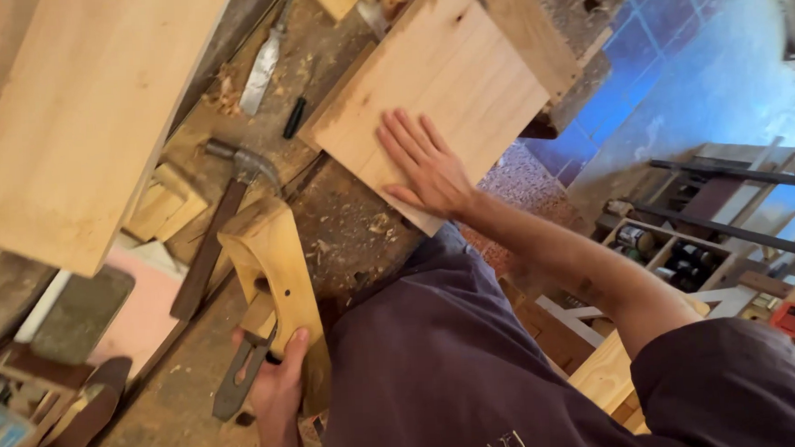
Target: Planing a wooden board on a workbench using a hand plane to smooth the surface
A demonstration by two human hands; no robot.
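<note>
A wooden hand plane [270, 274] lies in the lower middle of the frame on the worn worktop [353, 234], its pale body angled up toward the upper left. The left hand [275, 381] grips its near end: the fingers [294, 344] are curled tight around the wood and the dark metal blade [239, 382] that sticks out toward the bottom of the frame.

Up and to the right, a pale square board [445, 78] lies on the worktop, one corner overhanging the edge. The right hand [426, 164] rests flat on its lower part, fingers [403, 138] spread and straight, pressing down and grasping nothing; the bare forearm runs off toward the lower right.

Just left of the plane lies a hammer [227, 213], its metal head toward the top and its dark handle slanting down to the left. Above it are a chisel-like steel blade [261, 73] and a small dark marker [295, 118], with wood shavings [224, 92] nearby. A large pale plank [80, 112] fills the upper left of the frame, with small wooden blocks [164, 202] just below its edge. At the right, beyond the worktop, a wooden crate of cans and bottles [671, 252] stands below.
</note>
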